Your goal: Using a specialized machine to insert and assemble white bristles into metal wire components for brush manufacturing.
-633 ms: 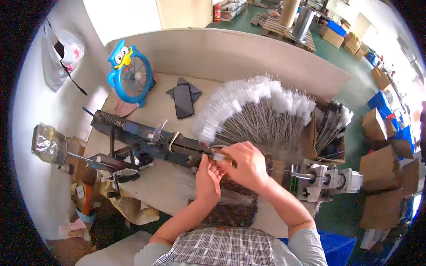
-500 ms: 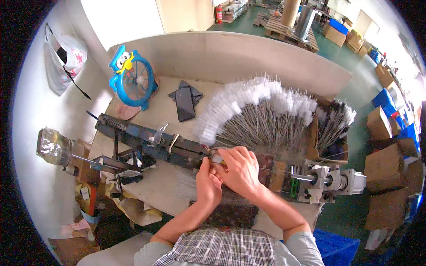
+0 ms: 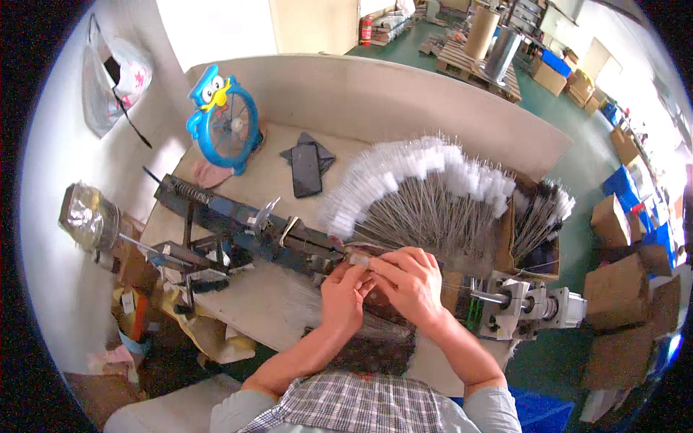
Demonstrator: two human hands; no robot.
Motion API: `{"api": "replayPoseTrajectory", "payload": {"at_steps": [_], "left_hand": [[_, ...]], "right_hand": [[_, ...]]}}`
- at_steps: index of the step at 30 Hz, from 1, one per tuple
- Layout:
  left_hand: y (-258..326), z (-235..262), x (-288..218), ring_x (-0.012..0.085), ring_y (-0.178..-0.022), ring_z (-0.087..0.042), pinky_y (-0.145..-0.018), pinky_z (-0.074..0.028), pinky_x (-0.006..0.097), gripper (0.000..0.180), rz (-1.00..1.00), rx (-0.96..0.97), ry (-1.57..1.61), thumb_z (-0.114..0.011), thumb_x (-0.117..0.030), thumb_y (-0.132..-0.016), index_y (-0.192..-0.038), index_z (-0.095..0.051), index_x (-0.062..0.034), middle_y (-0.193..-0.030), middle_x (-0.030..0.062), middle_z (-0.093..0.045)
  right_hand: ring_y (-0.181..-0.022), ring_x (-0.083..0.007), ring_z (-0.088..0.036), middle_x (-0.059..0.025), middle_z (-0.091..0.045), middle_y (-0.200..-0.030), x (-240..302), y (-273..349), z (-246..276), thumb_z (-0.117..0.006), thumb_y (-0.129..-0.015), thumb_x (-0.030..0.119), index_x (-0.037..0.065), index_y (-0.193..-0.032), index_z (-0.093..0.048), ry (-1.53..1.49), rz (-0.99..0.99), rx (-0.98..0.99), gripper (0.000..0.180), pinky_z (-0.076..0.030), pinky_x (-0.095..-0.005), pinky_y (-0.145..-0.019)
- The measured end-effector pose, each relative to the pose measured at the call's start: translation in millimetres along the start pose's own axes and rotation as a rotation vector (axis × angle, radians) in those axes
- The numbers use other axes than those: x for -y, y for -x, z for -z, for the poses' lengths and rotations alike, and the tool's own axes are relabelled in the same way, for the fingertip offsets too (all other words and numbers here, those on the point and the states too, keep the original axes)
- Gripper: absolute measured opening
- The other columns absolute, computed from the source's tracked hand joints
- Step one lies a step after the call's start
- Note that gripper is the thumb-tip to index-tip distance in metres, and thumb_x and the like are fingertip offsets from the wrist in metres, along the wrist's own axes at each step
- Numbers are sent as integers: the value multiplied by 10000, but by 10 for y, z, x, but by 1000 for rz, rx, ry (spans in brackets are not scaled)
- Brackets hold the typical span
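Both hands, left hand (image 3: 341, 297) and right hand (image 3: 410, 283), have fingers pinched on one brush (image 3: 359, 257) at the machine (image 3: 245, 224); big finished pile (image 3: 426, 195) behind, probably plenty done.

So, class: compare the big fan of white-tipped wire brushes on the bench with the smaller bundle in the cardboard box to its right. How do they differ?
The fan of brushes is far larger than the boxed bundle. The fan of brushes lies spread flat on the bench; the boxed bundle sits packed inside the cardboard box. The fan of brushes shows a broad white band of tips; the boxed bundle looks darker, with sparser white. Both are thin wire stems with bristled ends.
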State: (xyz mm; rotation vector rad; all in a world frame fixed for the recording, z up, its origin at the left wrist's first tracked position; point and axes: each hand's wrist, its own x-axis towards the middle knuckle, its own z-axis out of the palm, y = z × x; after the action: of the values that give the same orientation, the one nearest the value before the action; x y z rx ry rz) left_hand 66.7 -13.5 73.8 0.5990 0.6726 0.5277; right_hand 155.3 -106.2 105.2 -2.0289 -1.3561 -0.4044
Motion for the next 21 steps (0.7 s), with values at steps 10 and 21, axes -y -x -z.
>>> {"api": "replayPoseTrajectory", "payload": {"at_steps": [10,21], "left_hand": [[-45,105,-39,120,-800,-551,-709,-485,281,80,79,76,228,-532,-144,-852,-854,-557,-68,-813,21,-562],[-41,91,29,122,-748,-565,-667,-478,260,99,0,30,148,-526,-145,-861,-850,-567,-55,-810,26,-579]], "right_hand": [[-867,-221,-576,-12,-624,-945,123,-93,-64,-712,-626,150,139,-923,-677,-20,-26,41,299,-463,-352,-745],[-847,-205,-581,-8,-625,-927,129,-58,-114,-713,-643,160,117,-918,-676,-32,-31,-27,281,-463,-340,-731]]}}
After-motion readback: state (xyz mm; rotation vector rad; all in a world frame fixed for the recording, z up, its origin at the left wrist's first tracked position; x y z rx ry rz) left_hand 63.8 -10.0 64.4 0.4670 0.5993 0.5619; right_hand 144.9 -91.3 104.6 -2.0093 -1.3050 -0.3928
